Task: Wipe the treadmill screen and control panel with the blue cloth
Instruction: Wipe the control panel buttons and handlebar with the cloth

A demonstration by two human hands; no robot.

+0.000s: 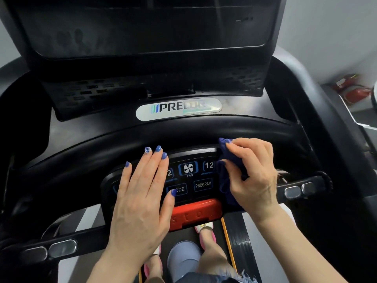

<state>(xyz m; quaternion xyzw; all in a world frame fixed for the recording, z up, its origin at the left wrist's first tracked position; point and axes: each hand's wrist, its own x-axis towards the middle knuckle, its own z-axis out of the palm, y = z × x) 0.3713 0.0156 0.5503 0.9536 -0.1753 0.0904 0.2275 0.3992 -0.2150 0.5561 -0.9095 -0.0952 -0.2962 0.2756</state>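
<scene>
The treadmill's dark screen (142, 27) fills the top of the view, with finger smudges on its left part. Below it lies the black control panel (191, 180) with FAN, MODE and PROGRAM buttons. My left hand (142, 193) rests flat on the panel's left half, fingers straight. My right hand (253, 172) grips a bunched blue cloth (226, 172) and presses it against the panel's right end, covering the buttons there.
A red stop bar (195, 214) sits just under the panel. A curved black handlebar (183, 131) arches above it, and side grips with metal sensors (299, 189) (51, 249) extend left and right. The running belt (240, 242) and my feet lie below.
</scene>
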